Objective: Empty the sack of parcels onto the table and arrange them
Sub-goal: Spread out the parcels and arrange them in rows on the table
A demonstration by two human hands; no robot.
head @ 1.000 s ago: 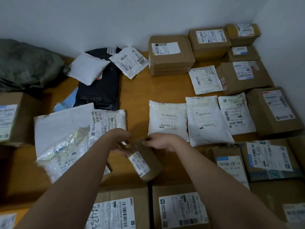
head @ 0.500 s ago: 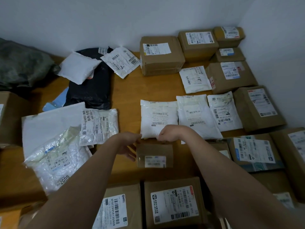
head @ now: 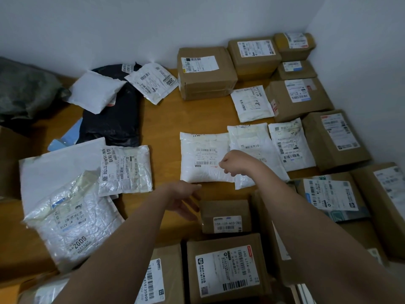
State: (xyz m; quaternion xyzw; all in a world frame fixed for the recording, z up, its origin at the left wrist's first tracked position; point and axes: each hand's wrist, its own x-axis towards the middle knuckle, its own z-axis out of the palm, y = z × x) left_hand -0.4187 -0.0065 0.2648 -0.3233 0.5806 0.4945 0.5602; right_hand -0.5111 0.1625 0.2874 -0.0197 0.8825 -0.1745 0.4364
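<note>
The small brown box (head: 225,216) is lying flat on the wooden table (head: 166,119), label up, in the near middle, squeezed between a larger labelled carton (head: 225,270) on its near side and the white padded mailer (head: 205,159) on its far side. The left hand (head: 186,200) is reaching just beside the box's left edge, fingers spread and relaxed, gripping nothing; whether they are touching the cardboard I cannot tell. The right hand (head: 235,163) is hovering over the mailer's right edge with fingers curled in; it is looking as if it is pinching that edge, though the pictures are not making this certain.

The sack (head: 26,91) is lying slumped at the far left, seemingly emptied, and the right side is looking tidy with rows of cartons and mailers. The left side is lying loose: a black bag (head: 114,119) with white packets overlapping it, and a clear bubble mailer (head: 70,216) sprawling across a big white envelope (head: 57,163).

The risk here is crowding. If the right hand is tugging the mailer toward the near side, it may be riding up over the small box or dragging its overlapped neighbour (head: 252,145) out of line. A sideways nudge by the left hand could be skewing the box against the carton's corner
</note>
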